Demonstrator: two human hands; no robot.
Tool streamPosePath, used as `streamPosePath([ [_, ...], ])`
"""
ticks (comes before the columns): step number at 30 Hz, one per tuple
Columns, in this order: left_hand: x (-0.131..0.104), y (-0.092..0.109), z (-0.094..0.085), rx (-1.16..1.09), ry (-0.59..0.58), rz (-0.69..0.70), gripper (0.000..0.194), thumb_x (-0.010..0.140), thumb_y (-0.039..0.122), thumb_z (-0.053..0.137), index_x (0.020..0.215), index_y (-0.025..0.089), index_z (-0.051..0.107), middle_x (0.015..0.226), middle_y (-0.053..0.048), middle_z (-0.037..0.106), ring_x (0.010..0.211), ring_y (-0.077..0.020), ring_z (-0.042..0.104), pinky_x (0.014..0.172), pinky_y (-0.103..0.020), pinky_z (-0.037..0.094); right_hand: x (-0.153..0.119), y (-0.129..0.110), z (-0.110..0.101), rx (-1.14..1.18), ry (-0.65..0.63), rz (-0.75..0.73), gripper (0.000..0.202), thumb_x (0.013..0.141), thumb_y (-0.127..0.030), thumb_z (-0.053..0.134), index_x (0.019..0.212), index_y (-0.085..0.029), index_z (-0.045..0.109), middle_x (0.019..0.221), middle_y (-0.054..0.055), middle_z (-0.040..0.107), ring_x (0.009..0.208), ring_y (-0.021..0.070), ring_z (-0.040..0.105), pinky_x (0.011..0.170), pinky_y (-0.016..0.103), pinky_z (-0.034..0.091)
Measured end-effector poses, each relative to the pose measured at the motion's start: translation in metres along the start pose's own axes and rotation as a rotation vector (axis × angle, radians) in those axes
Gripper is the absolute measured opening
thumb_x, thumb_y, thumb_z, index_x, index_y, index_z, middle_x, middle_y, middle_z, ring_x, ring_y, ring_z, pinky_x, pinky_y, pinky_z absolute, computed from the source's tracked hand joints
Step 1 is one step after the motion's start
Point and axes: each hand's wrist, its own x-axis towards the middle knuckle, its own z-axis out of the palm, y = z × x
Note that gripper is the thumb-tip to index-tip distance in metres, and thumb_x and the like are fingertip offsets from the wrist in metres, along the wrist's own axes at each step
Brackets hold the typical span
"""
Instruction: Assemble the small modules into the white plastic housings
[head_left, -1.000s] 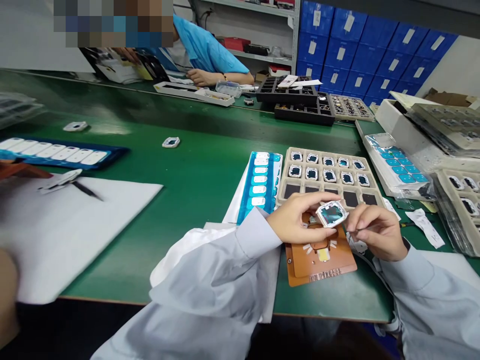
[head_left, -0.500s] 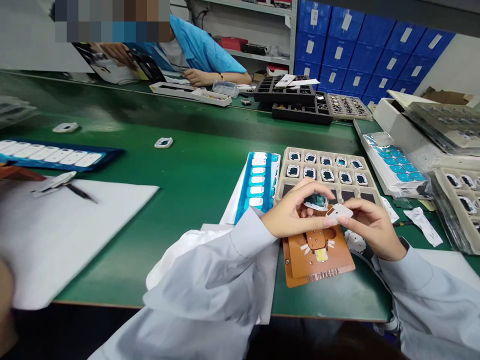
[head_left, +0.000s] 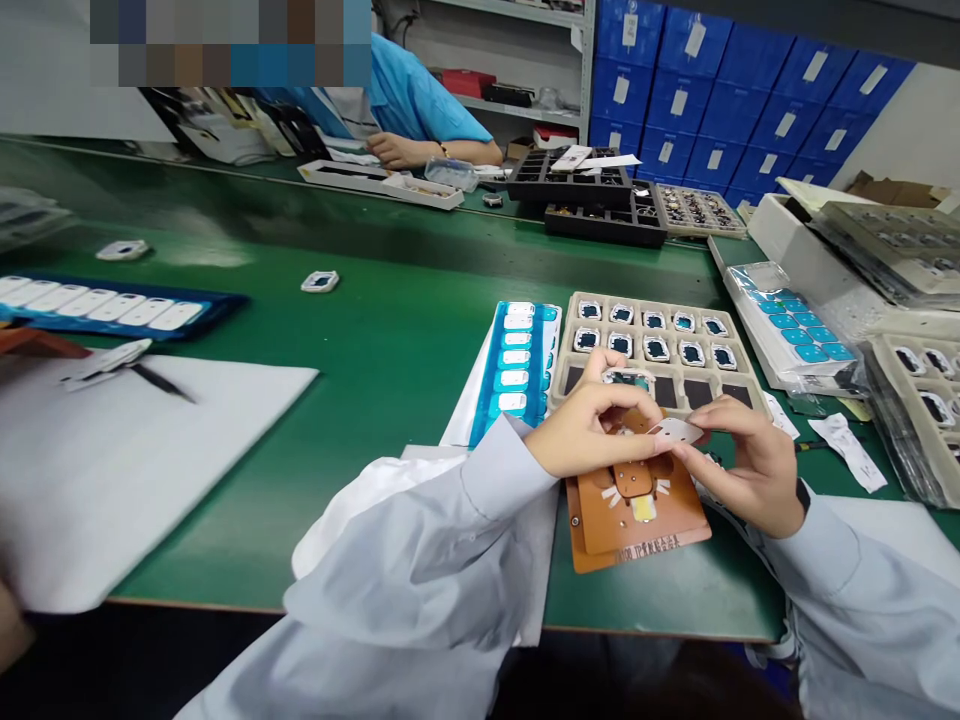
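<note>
Between my two hands is a small white rounded plate (head_left: 677,430). My right hand (head_left: 750,462) pinches its right side; the thumb and forefinger of my left hand (head_left: 596,425) touch its left edge. Under the curled fingers of my left hand is a white-rimmed housing with a green inside (head_left: 628,378), partly hidden. Both hands are above an orange fixture board (head_left: 652,530) with a yellow patch. Behind them stands a beige compartment tray (head_left: 564,352) with several white-framed dark parts. To its left lies a blue strip (head_left: 487,385) of white plates.
Blue sheets of parts, a plastic-wrapped tray (head_left: 900,440) and a white twisted wrapper (head_left: 847,450) lie at the right. Black trays (head_left: 570,185) are at the back. A white sheet (head_left: 187,450) covers the left. Across the bench sits a person in blue (head_left: 427,100).
The white plate has tilted and now shows flatter between my hands. My left fingers have curled over the housing, which has turned. My right hand has shifted slightly.
</note>
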Motion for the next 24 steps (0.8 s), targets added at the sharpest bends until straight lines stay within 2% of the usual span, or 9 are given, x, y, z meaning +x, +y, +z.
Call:
streamPosePath([
  [3,0.000,-0.001,0.000,-0.013,0.028,-0.030,0.015,0.072,0.027,0.076,0.071,0.017,0.066,0.085,-0.002,0.034,0.082,-0.0168,0.037,0.051,-0.019,0.028,0.003,-0.005,0.001,-0.215,0.059,-0.165,0.043,0.073,-0.011,0.078,0.109,-0.029,0.061,0.101,0.006,0.064,0.091,0.0248,0.064,0.076,0.041,0.054],
  [5,0.001,-0.002,0.001,-0.023,0.053,-0.038,0.016,0.071,0.028,0.076,0.071,0.016,0.066,0.090,-0.002,0.034,0.074,-0.0130,0.036,0.051,-0.020,0.029,0.003,-0.007,0.003,-0.378,0.071,-0.288,0.041,0.074,-0.017,0.080,0.108,-0.028,0.060,0.101,0.007,0.062,0.089,0.0259,0.063,0.075,0.043,0.054],
  [7,0.000,-0.003,0.002,-0.032,0.069,-0.038,0.016,0.071,0.028,0.077,0.072,0.015,0.066,0.093,-0.001,0.033,0.069,-0.0100,0.034,0.051,-0.021,0.030,0.002,-0.007,0.005,-0.480,0.071,-0.334,0.038,0.076,-0.020,0.078,0.107,-0.029,0.059,0.097,0.007,0.063,0.085,0.0259,0.063,0.072,0.044,0.054],
  [11,0.000,-0.004,0.004,-0.025,0.065,-0.036,0.018,0.073,0.029,0.076,0.071,0.016,0.064,0.089,-0.001,0.033,0.069,-0.0111,0.034,0.052,-0.021,0.030,0.001,-0.010,0.009,-0.559,0.081,-0.310,0.037,0.079,-0.014,0.073,0.109,-0.029,0.059,0.095,0.006,0.069,0.084,0.0265,0.064,0.070,0.044,0.054],
  [14,0.000,-0.002,0.004,-0.009,0.071,-0.021,0.022,0.071,0.031,0.079,0.073,0.017,0.063,0.092,-0.001,0.034,0.072,-0.0115,0.036,0.055,-0.022,0.035,0.002,-0.012,0.008,-0.528,0.084,-0.273,0.036,0.081,-0.013,0.069,0.111,-0.028,0.058,0.098,0.007,0.070,0.088,0.0266,0.066,0.073,0.045,0.054],
  [18,0.000,-0.002,0.002,-0.032,0.063,0.041,0.036,0.066,0.033,0.082,0.088,0.020,0.058,0.101,-0.002,0.037,0.075,-0.0110,0.040,0.060,-0.022,0.042,0.003,-0.009,0.005,-0.396,0.072,-0.157,0.031,0.082,-0.015,0.068,0.109,-0.027,0.059,0.102,0.008,0.070,0.091,0.0268,0.066,0.075,0.046,0.054],
  [22,0.002,-0.006,-0.003,-0.181,-0.014,-0.001,0.034,0.079,0.038,0.071,0.094,0.021,0.047,0.097,0.001,0.041,0.059,-0.0046,0.040,0.052,-0.021,0.040,-0.001,-0.001,0.003,-0.196,0.117,-0.031,0.036,0.079,-0.012,0.073,0.110,-0.026,0.061,0.106,0.009,0.068,0.101,0.0279,0.065,0.086,0.049,0.055],
  [24,0.003,-0.009,-0.005,-0.271,-0.043,-0.033,0.034,0.081,0.039,0.070,0.094,0.021,0.044,0.090,0.002,0.043,0.056,-0.0046,0.042,0.050,-0.021,0.040,-0.003,0.001,0.003,-0.093,0.124,0.033,0.038,0.078,-0.010,0.074,0.111,-0.025,0.061,0.109,0.009,0.067,0.105,0.0283,0.065,0.090,0.050,0.055],
])
